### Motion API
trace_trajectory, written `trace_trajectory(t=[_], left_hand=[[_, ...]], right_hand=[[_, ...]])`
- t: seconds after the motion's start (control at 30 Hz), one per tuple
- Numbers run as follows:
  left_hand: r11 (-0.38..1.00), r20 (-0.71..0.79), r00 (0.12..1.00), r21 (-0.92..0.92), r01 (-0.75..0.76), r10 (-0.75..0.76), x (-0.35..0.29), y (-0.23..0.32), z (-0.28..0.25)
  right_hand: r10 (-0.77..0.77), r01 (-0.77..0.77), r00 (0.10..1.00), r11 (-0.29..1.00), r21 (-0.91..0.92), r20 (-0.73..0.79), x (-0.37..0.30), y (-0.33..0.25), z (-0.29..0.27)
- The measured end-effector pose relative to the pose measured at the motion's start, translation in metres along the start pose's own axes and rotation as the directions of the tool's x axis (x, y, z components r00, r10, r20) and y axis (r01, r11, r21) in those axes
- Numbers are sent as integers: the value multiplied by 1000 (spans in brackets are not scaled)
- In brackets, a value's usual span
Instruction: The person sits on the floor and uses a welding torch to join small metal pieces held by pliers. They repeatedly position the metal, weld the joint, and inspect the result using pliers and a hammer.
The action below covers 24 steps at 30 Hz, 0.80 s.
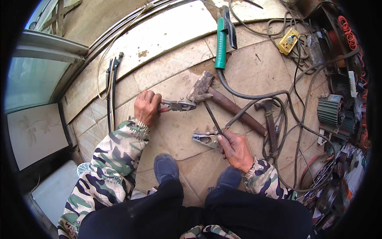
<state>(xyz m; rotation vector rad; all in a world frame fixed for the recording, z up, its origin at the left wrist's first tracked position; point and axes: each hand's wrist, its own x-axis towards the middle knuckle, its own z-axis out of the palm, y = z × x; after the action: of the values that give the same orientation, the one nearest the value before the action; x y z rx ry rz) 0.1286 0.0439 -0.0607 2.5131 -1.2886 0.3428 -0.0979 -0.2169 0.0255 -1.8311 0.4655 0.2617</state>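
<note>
My left hand point(147, 107) is closed around the red-handled pliers point(179, 106). The pliers' jaws point right, beside the big block head of a sledgehammer point(234, 107) lying on the tiles; whether they grip anything small is unclear. In my right hand point(235, 150) is a thin dark rod with a short grey crosspiece at its far end, like a small chipping hammer point(213, 116). That crosspiece overlaps the sledgehammer near its head, just right of the jaws. A metal ground clamp point(207, 138) lies partly under my right fingers.
A green electrode holder point(221, 46) lies ahead, its cable looping right. A claw hammer point(270, 123) rests among cables. Farther right are a yellow socket box point(289, 41), a green motor point(330, 110) and piled tools. Black rods point(112, 87) lie left, near a glass door point(36, 81).
</note>
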Motion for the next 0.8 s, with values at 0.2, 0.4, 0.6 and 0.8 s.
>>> trace_trajectory(t=[0.2,0.4,0.6,0.8], left_hand=[[998,36,999,-47,35,-33,-1,3,-2],[984,131,980,-80,158,-147,-7,13,-6],[852,346,822,-105,512,-452,-18,52,-26],[555,641,521,-174,813,-563,-8,85,-50]], right_hand=[[-46,47,999,998,-35,20,0,-9,-4],[5,5,998,990,143,-67,-7,-18,8],[112,-88,992,948,306,-63,-3,-18,15],[108,-92,993,964,251,-52,4,-22,15]])
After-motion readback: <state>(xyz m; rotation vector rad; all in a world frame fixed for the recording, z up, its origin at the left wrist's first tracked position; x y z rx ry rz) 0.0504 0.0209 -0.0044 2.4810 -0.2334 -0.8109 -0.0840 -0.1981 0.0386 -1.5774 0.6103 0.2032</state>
